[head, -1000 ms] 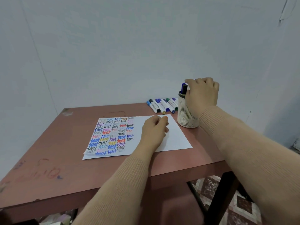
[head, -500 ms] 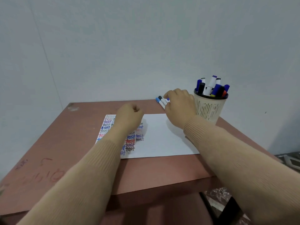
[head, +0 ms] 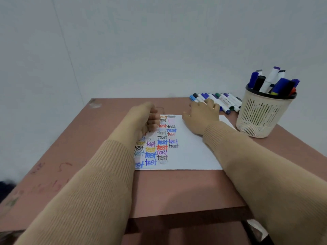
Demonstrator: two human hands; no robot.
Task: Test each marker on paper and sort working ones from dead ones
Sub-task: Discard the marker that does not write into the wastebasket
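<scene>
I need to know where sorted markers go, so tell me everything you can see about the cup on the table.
The cup is cream, plastic-looking and round, narrowing slightly toward its base, with a dark rim, long upright slots in the wall and small holes lower down. It stands upright on the table at the far right. Inside, markers stand tilted, with blue, black, purple and red caps. A row of loose markers lies just left; whether touching it is unclear.
</scene>
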